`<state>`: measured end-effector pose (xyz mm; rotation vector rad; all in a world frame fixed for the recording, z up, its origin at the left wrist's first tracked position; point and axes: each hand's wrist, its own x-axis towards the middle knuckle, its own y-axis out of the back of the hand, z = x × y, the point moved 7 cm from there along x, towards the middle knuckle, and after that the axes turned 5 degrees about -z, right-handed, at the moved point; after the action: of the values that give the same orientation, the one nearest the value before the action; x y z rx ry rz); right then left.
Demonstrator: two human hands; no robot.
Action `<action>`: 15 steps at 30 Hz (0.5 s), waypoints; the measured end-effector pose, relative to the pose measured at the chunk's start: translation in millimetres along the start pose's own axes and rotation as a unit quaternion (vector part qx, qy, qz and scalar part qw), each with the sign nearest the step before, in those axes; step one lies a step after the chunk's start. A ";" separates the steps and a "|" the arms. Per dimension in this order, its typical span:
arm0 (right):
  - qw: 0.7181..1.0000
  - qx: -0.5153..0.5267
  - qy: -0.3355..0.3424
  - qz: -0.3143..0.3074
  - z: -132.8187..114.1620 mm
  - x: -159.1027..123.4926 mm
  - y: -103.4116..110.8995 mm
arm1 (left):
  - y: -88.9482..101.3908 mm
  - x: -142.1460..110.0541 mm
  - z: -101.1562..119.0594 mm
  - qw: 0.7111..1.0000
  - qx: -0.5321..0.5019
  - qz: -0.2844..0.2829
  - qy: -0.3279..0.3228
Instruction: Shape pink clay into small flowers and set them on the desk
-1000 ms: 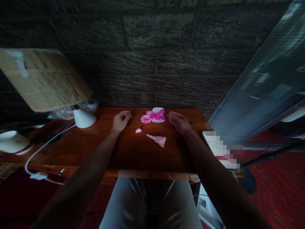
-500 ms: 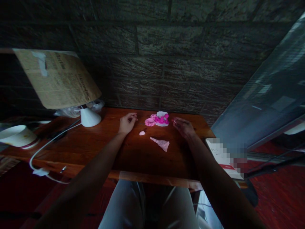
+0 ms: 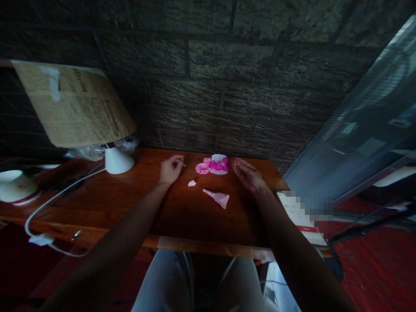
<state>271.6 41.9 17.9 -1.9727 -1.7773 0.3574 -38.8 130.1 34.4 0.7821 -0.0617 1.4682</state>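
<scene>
My left hand (image 3: 170, 169) rests on the table left of a group of pink shapes, thumb and fingertips drawn together in a loop. Whether anything small is between them I cannot make out. My right hand (image 3: 247, 174) is just right of the group, its fingers stretched out and nothing visible in them. The group has a light pink rounded piece (image 3: 202, 168) and bright magenta lumps (image 3: 217, 165), which look like modelling clay, over a white disc (image 3: 218, 157). Nearer me lie a small pale pink lump (image 3: 192, 183) and a flattened pink wedge (image 3: 220, 199).
A lamp with a paper shade (image 3: 78, 106) and white base (image 3: 117, 160) stands at the left, its white cable (image 3: 58, 186) hanging over the edge. A paper cup (image 3: 17, 187) is further left. A calendar-like pad (image 3: 297, 214) lies at the right. A brick wall (image 3: 208, 95) rises behind.
My right hand's fingers have straightened from a more curled, pinched pose beside the magenta lumps. My left hand keeps its pose. The view has shifted slightly.
</scene>
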 end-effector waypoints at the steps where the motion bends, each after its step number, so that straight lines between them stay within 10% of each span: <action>1: 1.000 -0.008 -0.010 -0.002 1.7 -0.1 0.2 | 0.2 -0.1 1.0 1.000 -0.002 0.000 0.000; 9: 0.997 -0.083 -0.001 -0.011 -0.5 -5.7 -12.0 | 2.5 -0.9 8.3 1.000 -0.016 0.010 -0.019; 15: 0.993 -0.101 -0.011 -0.066 16.0 -10.0 -50.0 | -27.3 -20.7 71.9 0.982 -0.029 -0.042 -0.183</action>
<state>219.3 37.7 27.9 -1.9769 -2.0152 0.1609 12.6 78.6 66.8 0.9886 -0.3450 1.2227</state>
